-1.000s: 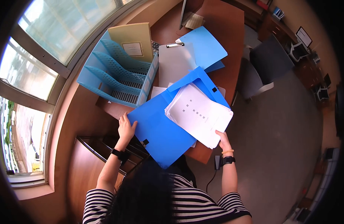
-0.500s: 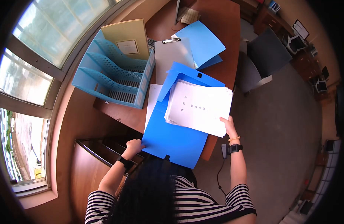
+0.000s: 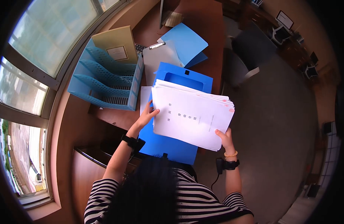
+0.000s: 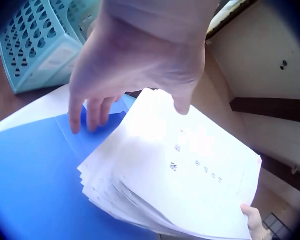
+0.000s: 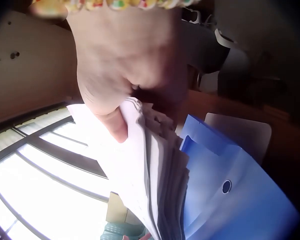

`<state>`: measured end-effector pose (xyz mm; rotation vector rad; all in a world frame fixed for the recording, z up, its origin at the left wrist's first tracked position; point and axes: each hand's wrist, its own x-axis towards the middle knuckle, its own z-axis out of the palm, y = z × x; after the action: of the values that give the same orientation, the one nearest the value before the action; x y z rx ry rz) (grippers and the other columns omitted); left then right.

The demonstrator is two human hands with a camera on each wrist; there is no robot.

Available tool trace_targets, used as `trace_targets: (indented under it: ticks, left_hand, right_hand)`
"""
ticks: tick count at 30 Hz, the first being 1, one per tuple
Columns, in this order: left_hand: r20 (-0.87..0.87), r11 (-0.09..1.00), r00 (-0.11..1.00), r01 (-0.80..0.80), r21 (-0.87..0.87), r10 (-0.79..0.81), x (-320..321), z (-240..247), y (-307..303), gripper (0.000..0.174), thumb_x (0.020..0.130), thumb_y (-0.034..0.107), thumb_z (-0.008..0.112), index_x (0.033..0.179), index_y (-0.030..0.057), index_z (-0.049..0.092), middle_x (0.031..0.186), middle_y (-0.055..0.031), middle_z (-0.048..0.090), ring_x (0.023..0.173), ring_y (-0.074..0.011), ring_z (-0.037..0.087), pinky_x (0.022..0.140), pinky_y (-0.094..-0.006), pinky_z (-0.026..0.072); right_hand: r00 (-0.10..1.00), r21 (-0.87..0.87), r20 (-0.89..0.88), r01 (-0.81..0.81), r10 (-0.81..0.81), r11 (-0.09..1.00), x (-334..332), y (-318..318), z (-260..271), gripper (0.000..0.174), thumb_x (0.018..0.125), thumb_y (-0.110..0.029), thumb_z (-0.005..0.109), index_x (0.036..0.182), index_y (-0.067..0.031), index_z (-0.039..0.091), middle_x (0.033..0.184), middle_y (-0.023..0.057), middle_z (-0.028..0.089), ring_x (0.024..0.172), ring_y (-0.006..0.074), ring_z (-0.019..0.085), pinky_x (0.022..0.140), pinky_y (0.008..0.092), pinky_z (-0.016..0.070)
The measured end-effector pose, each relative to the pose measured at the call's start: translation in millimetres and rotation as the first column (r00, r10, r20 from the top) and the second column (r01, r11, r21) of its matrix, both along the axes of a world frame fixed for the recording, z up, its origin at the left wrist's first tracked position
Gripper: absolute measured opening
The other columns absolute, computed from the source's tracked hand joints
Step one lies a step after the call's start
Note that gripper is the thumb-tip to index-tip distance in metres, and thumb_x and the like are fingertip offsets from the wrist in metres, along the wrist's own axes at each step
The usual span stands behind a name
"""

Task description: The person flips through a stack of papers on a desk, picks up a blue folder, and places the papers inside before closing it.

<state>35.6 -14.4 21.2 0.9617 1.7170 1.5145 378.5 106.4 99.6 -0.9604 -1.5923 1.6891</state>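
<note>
My right hand (image 3: 226, 141) grips a thick stack of printed papers (image 3: 192, 115) by its near right corner. In the right wrist view its thumb (image 5: 117, 127) presses on the top sheet, and the sheet edges fan apart below. At the stack's left edge is my left hand (image 3: 145, 116), its thumb overlapping the top page in the head view. The left wrist view has its fingers (image 4: 92, 117) extended and spread apart, above the blue plastic. Under the stack lies an opened blue file box (image 3: 168, 145), its hollow side partly covered by the papers.
A light-blue file rack (image 3: 105, 80) with a tan folder (image 3: 118, 44) in it stands by the window. Beyond the file box lie a clipboard (image 3: 159, 56) and a light-blue folder (image 3: 187, 43). A dark chair (image 3: 241, 67) is right of the desk.
The stack has risen out of the blue file box in my right hand. My left hand has let go of the box's cover edge and moved up to the stack's left side.
</note>
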Motion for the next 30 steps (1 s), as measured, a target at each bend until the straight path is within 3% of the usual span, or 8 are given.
trace_targets:
  ticks: [3, 6, 12, 14, 15, 20, 26, 30]
  left_hand:
    - [0.346, 0.974, 0.936, 0.134, -0.182, -0.065, -1, 32, 5, 0.045, 0.074, 0.022, 0.063, 0.105, -0.0044, 0.045, 0.090, -0.0115, 0.056, 0.079, -0.0175, 0.055, 0.072, -0.0281, 0.0437]
    - [0.342, 0.999, 0.939, 0.027, -0.020, -0.019, 5, 42, -9, 0.036, 0.076, 0.015, 0.061, 0.103, -0.0033, 0.046, 0.091, -0.0098, 0.056, 0.079, -0.0138, 0.054, 0.070, -0.0253, 0.0438]
    - [0.133, 0.988, 0.991, -0.046, 0.150, 0.026, 14, 56, -34, 0.029, 0.077, 0.005, 0.056, 0.103, -0.0032, 0.045, 0.091, -0.0079, 0.056, 0.084, -0.0127, 0.052, 0.074, -0.0251, 0.0417]
    - [-0.085, 0.983, 0.996, -0.011, 0.185, 0.027, 6, 41, -46, 0.032, 0.076, 0.001, 0.055, 0.106, -0.0041, 0.044, 0.095, -0.0090, 0.054, 0.089, -0.0143, 0.050, 0.079, -0.0260, 0.0393]
    - [-0.140, 0.984, 0.990, -0.002, 0.179, 0.027, 5, 36, -48, 0.034, 0.075, -0.002, 0.054, 0.107, -0.0052, 0.044, 0.098, -0.0098, 0.053, 0.093, -0.0150, 0.048, 0.082, -0.0265, 0.0373]
    - [-0.079, 0.990, 0.996, -0.030, 0.139, 0.041, 8, 28, -59, 0.033, 0.076, -0.003, 0.053, 0.108, -0.0047, 0.044, 0.099, -0.0092, 0.053, 0.095, -0.0147, 0.048, 0.083, -0.0260, 0.0374]
    - [0.040, 0.980, 0.995, -0.097, 0.173, 0.092, 11, 37, -59, 0.030, 0.076, -0.003, 0.053, 0.105, -0.0028, 0.047, 0.101, -0.0106, 0.053, 0.099, -0.0166, 0.047, 0.085, -0.0275, 0.0370]
    - [-0.109, 0.968, 0.991, -0.054, 0.245, 0.083, 1, 43, -52, 0.031, 0.071, 0.007, 0.061, 0.098, -0.0010, 0.047, 0.103, -0.0127, 0.051, 0.105, -0.0208, 0.044, 0.087, -0.0320, 0.0353]
  right_hand:
    - [0.993, 0.061, 0.077, -0.090, 0.085, 0.994, -2, -7, 1, 0.029, 0.075, -0.014, 0.057, 0.093, 0.0071, 0.054, 0.086, 0.0103, 0.059, 0.078, 0.0135, 0.054, 0.069, 0.0265, 0.0432]
    - [0.994, 0.127, 0.107, -0.046, 0.033, 0.991, -17, -17, -10, 0.028, 0.076, -0.015, 0.057, 0.092, 0.0071, 0.054, 0.085, 0.0101, 0.060, 0.077, 0.0138, 0.054, 0.069, 0.0268, 0.0431]
    - [0.991, 0.140, 0.052, 0.117, -0.125, 0.983, -44, -22, -55, 0.027, 0.074, -0.009, 0.058, 0.094, 0.0069, 0.052, 0.089, 0.0125, 0.058, 0.082, 0.0153, 0.053, 0.072, 0.0288, 0.0420]
    - [0.976, 0.435, 0.028, 0.184, -0.218, 0.881, -54, -24, -90, 0.032, 0.072, -0.005, 0.058, 0.101, 0.0067, 0.048, 0.100, 0.0145, 0.053, 0.093, 0.0185, 0.050, 0.079, 0.0306, 0.0390]
    - [0.981, 0.278, -0.064, 0.191, -0.180, 0.941, -58, -27, -94, 0.040, 0.071, -0.002, 0.058, 0.107, 0.0065, 0.042, 0.108, 0.0149, 0.047, 0.101, 0.0210, 0.045, 0.086, 0.0315, 0.0354]
    - [0.985, 0.387, 0.026, 0.150, -0.173, 0.910, -66, -28, -79, 0.045, 0.068, -0.001, 0.060, 0.108, 0.0064, 0.042, 0.106, 0.0129, 0.048, 0.099, 0.0206, 0.046, 0.087, 0.0314, 0.0348]
    - [0.991, 0.346, 0.019, 0.115, -0.129, 0.931, -66, -27, -78, 0.031, 0.072, 0.001, 0.057, 0.101, 0.0069, 0.049, 0.100, 0.0116, 0.054, 0.093, 0.0184, 0.051, 0.081, 0.0286, 0.0396]
    - [0.992, 0.292, 0.005, 0.122, -0.129, 0.949, -71, -33, -75, 0.033, 0.070, -0.001, 0.060, 0.100, 0.0057, 0.049, 0.098, 0.0100, 0.055, 0.090, 0.0171, 0.052, 0.079, 0.0277, 0.0408]
